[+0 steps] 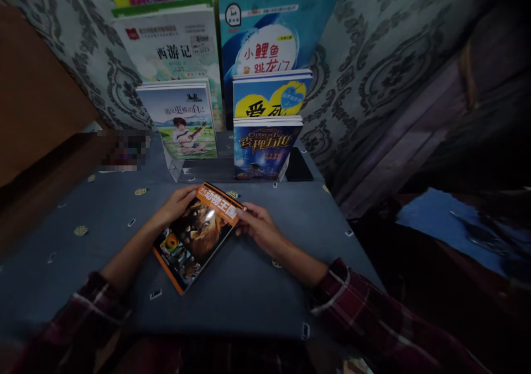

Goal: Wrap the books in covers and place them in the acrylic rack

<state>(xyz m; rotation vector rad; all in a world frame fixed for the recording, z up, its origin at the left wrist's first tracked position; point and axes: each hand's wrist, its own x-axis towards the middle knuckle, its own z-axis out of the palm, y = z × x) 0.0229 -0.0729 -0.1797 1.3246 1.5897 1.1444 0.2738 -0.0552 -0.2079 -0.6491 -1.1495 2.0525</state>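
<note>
A paperback book [207,230] with a lion on its dark cover and an orange title band is held at a slant over the table. My left hand [178,203] grips its upper left edge, partly hidden by the cover. On the opposite side, my right hand [259,226] pinches the book's upper right edge between thumb and fingers. Beyond the book stands a clear acrylic book rack [207,170]. A book with a guitar player [188,122] fills its front left place, and a dark blue book [265,150] its front right.
Behind are a pale book [170,45], a teal book [269,36] and a yellow-and-blue book [271,94]. A black phone-like slab [299,165] lies right of the rack. Patterned curtain [373,47] backs the table [103,224]; brown board [37,92] stands left, blue cloth [448,224] lies right.
</note>
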